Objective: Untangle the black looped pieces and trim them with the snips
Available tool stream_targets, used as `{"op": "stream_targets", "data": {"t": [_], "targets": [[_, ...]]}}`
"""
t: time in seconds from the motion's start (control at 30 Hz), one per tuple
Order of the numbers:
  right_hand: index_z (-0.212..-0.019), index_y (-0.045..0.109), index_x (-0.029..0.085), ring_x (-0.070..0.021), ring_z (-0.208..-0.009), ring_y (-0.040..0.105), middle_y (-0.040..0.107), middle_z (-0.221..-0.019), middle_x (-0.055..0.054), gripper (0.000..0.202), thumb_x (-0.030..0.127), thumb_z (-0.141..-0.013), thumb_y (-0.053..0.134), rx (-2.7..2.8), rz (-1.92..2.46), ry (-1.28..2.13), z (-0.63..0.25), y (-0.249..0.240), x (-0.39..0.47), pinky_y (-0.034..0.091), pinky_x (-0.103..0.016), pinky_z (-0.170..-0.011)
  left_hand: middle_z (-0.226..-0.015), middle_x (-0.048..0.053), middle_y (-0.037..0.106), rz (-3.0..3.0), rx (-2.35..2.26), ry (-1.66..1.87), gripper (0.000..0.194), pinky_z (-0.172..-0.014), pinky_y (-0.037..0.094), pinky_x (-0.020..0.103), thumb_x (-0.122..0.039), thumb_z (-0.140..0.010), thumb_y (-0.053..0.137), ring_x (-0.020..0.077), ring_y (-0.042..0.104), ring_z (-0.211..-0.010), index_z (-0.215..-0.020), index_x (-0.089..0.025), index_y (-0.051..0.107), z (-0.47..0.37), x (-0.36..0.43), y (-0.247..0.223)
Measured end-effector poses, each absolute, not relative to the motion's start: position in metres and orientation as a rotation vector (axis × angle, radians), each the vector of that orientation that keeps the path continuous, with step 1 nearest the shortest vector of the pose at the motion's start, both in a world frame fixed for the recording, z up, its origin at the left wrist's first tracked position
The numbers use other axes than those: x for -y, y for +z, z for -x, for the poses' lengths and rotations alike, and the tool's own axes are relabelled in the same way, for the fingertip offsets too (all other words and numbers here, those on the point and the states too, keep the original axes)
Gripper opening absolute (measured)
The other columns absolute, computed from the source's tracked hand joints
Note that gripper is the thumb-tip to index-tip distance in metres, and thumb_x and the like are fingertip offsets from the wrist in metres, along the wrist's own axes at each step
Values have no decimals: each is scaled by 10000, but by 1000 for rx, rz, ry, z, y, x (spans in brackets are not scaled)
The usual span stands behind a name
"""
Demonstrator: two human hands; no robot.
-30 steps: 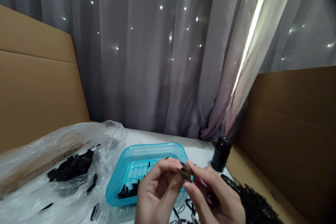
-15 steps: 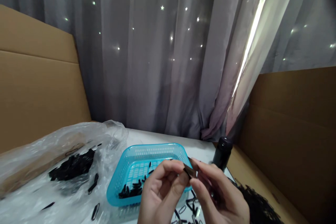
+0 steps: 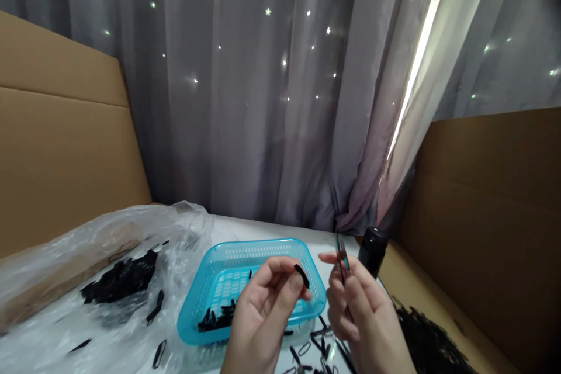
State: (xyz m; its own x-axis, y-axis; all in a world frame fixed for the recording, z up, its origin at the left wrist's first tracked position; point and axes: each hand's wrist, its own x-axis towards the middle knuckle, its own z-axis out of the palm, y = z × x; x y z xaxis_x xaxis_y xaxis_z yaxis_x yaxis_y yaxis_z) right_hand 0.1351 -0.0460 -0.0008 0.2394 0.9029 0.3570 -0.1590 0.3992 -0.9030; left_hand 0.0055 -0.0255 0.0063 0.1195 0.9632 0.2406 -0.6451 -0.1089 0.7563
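Observation:
My left hand (image 3: 267,310) is closed in front of the blue basket, pinching a small black hair clip (image 3: 301,276) between thumb and fingertips. Just to its right, my right hand (image 3: 362,307) is wrapped round shiny, reddish-and-teal tweezers (image 3: 341,251), whose two prongs point upward. The hands are apart. Behind my left hand stands the blue plastic basket (image 3: 193,304), with black clips (image 3: 219,315) gathered in its near left part. Loose black clips (image 3: 322,342) lie on the table below and between my hands.
Clear plastic sheeting (image 3: 184,245) covers the left side, bearing a black heap (image 3: 127,274) and scattered clips. A dark bottle (image 3: 372,251) stands behind my right hand. A black pile (image 3: 432,339) lies at right. Cardboard walls (image 3: 65,146) flank the table, with a grey curtain (image 3: 245,128) behind.
My hands have moved apart. My right hand has drawn back to the right with the tweezers, their prongs now upright, while my left hand keeps the black clip.

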Motion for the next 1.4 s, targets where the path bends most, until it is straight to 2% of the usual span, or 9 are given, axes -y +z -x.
{"op": "stream_targets", "data": {"t": [0.13, 0.3, 0.47, 0.6, 0.73, 0.93, 1.13, 1.27, 1.4], "targets": [[-820, 728, 188, -63, -509, 295, 366, -579, 73, 296, 410, -674, 858, 1134, 948, 842, -126, 7, 47, 284, -146, -459, -788, 13, 653, -937, -445, 1384, 270, -705, 494, 191, -370, -721, 858, 136, 613, -755, -842, -173, 719, -5, 22, 2], [-777, 752, 180, -78, -484, 284, 341, -523, 70, 203, 376, -734, 780, 1223, 1000, 758, -125, 10, 51, 266, -168, -437, -831, 22, 658, -905, -458, 1392, 274, -769, 492, 217, -380, -734, 848, 153, 610, -819, -864, -176, 719, -7, 22, -4], [-713, 754, 178, -95, -482, 344, 410, -520, 44, 175, 351, -704, 778, 1194, 1002, 678, -129, 14, 50, 319, -189, -427, -843, 23, 655, -884, -378, 1273, 232, -766, 512, 248, -347, -736, 842, 166, 618, -822, -835, -181, 713, -5, 22, 0], [-693, 745, 175, -82, -459, 348, 446, -510, 47, 106, 271, -738, 742, 1386, 1006, 615, -142, 23, 55, 327, -188, -427, -693, 26, 605, -839, -262, 992, 332, -690, 506, 275, -472, -784, 739, 153, 581, -652, -707, -153, 689, 2, 20, 9], [-693, 749, 179, -94, -517, 422, 518, -585, 28, 91, 202, -773, 714, 1615, 1050, 450, -157, 30, 59, 354, -203, -489, -532, -6, 470, -931, -278, 650, 453, -568, 427, 264, -548, -776, 705, 105, 434, -470, -554, -162, 621, 6, 15, 14], [-742, 737, 188, -99, -550, 433, 505, -607, 40, 127, 234, -854, 697, 1721, 1021, 443, -166, 31, 57, 335, -208, -512, -550, -30, 371, -851, -283, 474, 426, -556, 415, 232, -505, -725, 756, 94, 343, -496, -531, -172, 576, 8, 15, 15], [-824, 758, 210, -126, -598, 513, 575, -663, 16, 96, 229, -882, 684, 1753, 1015, 409, -175, 27, 60, 374, -228, -543, -683, 2, 481, -725, -324, 503, 267, -567, 448, 208, -341, -662, 875, 89, 454, -567, -759, -139, 729, 10, 14, 15], [-833, 765, 209, -129, -582, 532, 596, -661, 3, 136, 275, -905, 669, 1791, 970, 389, -178, 30, 62, 389, -233, -530, -698, 32, 540, -739, -348, 508, 278, -579, 470, 233, -347, -621, 901, 120, 508, -609, -726, -141, 746, 10, 13, 11], [-837, 769, 204, -134, -577, 534, 599, -651, -11, 270, 386, -951, 606, 1866, 935, 386, -180, 31, 63, 395, -240, -525, -629, 22, 571, -831, -345, 482, 243, -589, 460, 232, -329, -626, 893, 110, 516, -550, -711, -145, 758, 8, 11, 5]]}}
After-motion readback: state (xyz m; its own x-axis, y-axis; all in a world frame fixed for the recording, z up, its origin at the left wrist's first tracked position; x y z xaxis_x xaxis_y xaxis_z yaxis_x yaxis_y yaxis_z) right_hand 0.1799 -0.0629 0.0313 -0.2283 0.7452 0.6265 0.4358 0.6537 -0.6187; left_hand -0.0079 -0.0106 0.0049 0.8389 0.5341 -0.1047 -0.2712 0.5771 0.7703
